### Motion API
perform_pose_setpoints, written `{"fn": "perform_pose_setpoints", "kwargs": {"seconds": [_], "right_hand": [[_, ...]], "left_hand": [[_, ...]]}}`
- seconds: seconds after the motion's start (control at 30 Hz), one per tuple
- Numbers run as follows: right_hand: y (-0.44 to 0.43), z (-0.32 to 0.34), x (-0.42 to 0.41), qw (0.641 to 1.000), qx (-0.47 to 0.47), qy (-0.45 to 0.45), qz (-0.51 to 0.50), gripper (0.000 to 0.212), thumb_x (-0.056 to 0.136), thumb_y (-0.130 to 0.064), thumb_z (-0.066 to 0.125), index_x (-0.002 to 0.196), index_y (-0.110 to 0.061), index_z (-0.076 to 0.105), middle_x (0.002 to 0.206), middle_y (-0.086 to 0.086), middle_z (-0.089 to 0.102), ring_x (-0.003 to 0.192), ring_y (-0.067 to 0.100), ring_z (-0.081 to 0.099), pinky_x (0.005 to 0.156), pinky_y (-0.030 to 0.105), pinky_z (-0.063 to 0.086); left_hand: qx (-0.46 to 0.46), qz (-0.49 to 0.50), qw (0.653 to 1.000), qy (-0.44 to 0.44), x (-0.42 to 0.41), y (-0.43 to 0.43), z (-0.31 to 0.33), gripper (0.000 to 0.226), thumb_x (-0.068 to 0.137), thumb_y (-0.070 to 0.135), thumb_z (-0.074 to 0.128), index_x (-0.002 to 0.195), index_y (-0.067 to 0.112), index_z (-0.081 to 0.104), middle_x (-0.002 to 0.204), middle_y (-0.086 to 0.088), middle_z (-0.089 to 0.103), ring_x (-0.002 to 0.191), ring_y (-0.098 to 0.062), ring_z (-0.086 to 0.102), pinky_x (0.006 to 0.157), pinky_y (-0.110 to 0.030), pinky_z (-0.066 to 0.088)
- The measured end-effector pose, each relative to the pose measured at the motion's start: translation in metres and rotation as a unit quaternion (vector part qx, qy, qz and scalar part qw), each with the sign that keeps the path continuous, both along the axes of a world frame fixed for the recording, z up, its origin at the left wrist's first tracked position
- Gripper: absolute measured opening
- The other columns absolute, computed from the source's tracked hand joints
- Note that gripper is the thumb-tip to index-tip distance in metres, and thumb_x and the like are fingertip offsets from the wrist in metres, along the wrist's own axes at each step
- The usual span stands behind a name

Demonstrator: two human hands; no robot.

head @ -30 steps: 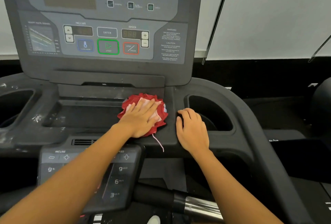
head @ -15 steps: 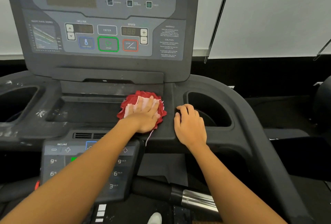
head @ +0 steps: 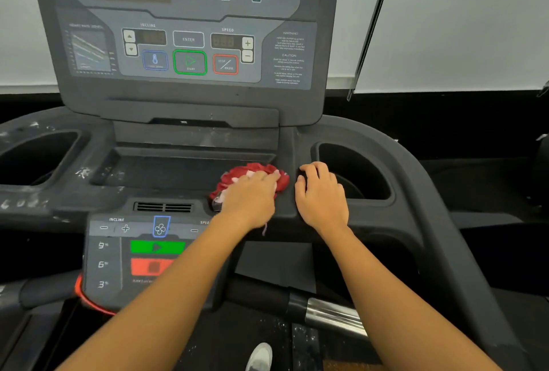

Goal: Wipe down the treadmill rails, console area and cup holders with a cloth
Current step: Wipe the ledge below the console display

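A crumpled red and pink cloth (head: 282, 182) lies on the dark ledge at the right end of the console tray (head: 166, 171). My left hand (head: 252, 197) presses flat on top of it, fingers fairly straight. Just to its right, my right hand (head: 322, 197) rests on the ledge with bent fingers at the rim of the right cup holder (head: 364, 174), holding nothing. The upright console (head: 190, 44) with its buttons rises behind. The left cup holder (head: 35, 156) and the ledge around it carry white scuffs and dust.
Below my left forearm sits a lower control panel (head: 116, 252) with green and red buttons. A chrome and black handlebar (head: 332, 315) crosses under my arms. A shoe tip (head: 261, 355) shows on the belt below. A white wall stands behind.
My left hand has slid the cloth a little to the right and toward the front edge of the ledge. My right hand has stayed by the cup holder.
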State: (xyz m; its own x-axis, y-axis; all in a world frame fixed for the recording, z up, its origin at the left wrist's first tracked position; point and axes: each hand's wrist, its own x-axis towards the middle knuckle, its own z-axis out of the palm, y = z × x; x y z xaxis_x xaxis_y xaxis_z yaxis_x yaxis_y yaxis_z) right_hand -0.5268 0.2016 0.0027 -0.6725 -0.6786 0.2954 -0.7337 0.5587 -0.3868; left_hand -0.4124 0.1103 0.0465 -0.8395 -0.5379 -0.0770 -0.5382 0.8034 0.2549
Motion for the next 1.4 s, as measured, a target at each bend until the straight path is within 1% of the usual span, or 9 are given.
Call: {"fn": "perform_pose_setpoints", "kwargs": {"seconds": [0.13,0.33,0.57,0.7,0.87,1.03,1.13,1.27,1.4], "right_hand": [[0.000,0.000,0.000,1.000,-0.004,0.001,0.001,0.033,0.096,-0.031,0.039,0.123,-0.017,0.053,0.125,0.001,0.051,0.103,0.017,0.054,0.083,0.034,0.047],[0.000,-0.001,-0.001,1.000,-0.007,0.007,-0.005,0.033,0.096,-0.031,0.041,0.122,-0.017,0.054,0.125,0.001,0.051,0.104,0.018,0.054,0.083,0.033,0.045],[-0.002,-0.001,0.000,1.000,-0.012,0.008,-0.005,0.031,0.096,-0.030,0.041,0.120,-0.016,0.055,0.123,0.002,0.052,0.102,0.018,0.055,0.081,0.033,0.046],[-0.002,-0.002,-0.001,1.000,-0.008,0.004,-0.012,0.031,0.095,-0.030,0.042,0.120,-0.017,0.055,0.123,0.000,0.052,0.103,0.016,0.055,0.083,0.033,0.047],[-0.002,0.001,-0.001,1.000,-0.007,-0.001,-0.009,0.031,0.096,-0.031,0.043,0.120,-0.018,0.056,0.124,-0.001,0.053,0.107,0.015,0.053,0.086,0.030,0.044],[-0.001,0.003,0.000,0.998,-0.045,-0.038,-0.012,0.028,0.094,-0.028,0.050,0.118,-0.016,0.060,0.122,0.000,0.055,0.118,0.016,0.047,0.098,0.033,0.039],[-0.017,0.013,0.019,0.994,-0.101,-0.045,0.020,0.028,0.093,-0.024,0.053,0.117,-0.013,0.061,0.123,0.002,0.055,0.121,0.014,0.044,0.104,0.031,0.036],[-0.035,0.013,0.052,0.995,-0.014,0.014,0.094,0.042,0.094,-0.040,0.039,0.120,-0.016,0.062,0.129,0.001,0.056,0.128,0.019,0.045,0.107,0.031,0.030],[-0.029,0.000,0.056,0.991,0.045,0.084,0.089,0.043,0.094,-0.040,0.034,0.114,-0.019,0.067,0.119,-0.002,0.064,0.126,0.019,0.049,0.110,0.032,0.027]], "left_hand": [[0.001,-0.023,1.000,0.007,0.006,0.012,0.003,0.045,0.100,0.023,0.028,0.145,0.021,0.025,0.144,-0.002,0.039,0.132,-0.025,0.035,0.107,-0.042,0.030],[-0.005,0.073,0.994,-0.080,0.015,-0.006,0.007,0.047,0.100,0.028,0.020,0.146,0.021,0.021,0.144,-0.002,0.037,0.131,-0.032,0.030,0.111,-0.052,0.014],[-0.064,-0.012,0.994,-0.085,0.013,0.012,0.000,0.051,0.099,0.029,0.025,0.148,0.020,0.011,0.153,0.005,0.022,0.138,-0.031,0.016,0.110,-0.055,0.015],[-0.046,-0.038,0.995,-0.079,0.016,-0.002,0.004,0.049,0.100,0.030,0.030,0.147,0.022,0.016,0.154,0.002,0.020,0.136,-0.026,0.023,0.110,-0.048,0.023],[0.039,0.029,0.993,-0.105,0.024,-0.054,0.004,0.044,0.099,0.028,0.033,0.142,0.020,0.032,0.147,-0.003,0.032,0.131,-0.029,0.035,0.105,-0.044,0.033],[0.110,-0.004,0.990,-0.092,0.050,-0.103,0.016,0.047,0.098,0.027,0.040,0.143,0.018,0.031,0.154,-0.006,0.020,0.140,-0.023,0.022,0.113,-0.029,0.015],[0.103,-0.036,0.993,-0.046,0.060,-0.104,0.021,0.037,0.095,0.026,0.047,0.130,0.019,0.053,0.141,-0.005,0.047,0.129,-0.022,0.041,0.107,-0.025,0.028],[0.135,-0.075,0.987,0.033,0.072,-0.093,0.021,0.030,0.092,0.033,0.050,0.118,0.027,0.063,0.122,0.005,0.063,0.116,-0.014,0.055,0.096,-0.023,0.040],[0.195,-0.125,0.971,0.066,0.090,-0.109,0.019,0.030,0.093,0.033,0.049,0.121,0.033,0.060,0.127,0.016,0.056,0.117,0.007,0.045,0.096,-0.004,0.030]]}}
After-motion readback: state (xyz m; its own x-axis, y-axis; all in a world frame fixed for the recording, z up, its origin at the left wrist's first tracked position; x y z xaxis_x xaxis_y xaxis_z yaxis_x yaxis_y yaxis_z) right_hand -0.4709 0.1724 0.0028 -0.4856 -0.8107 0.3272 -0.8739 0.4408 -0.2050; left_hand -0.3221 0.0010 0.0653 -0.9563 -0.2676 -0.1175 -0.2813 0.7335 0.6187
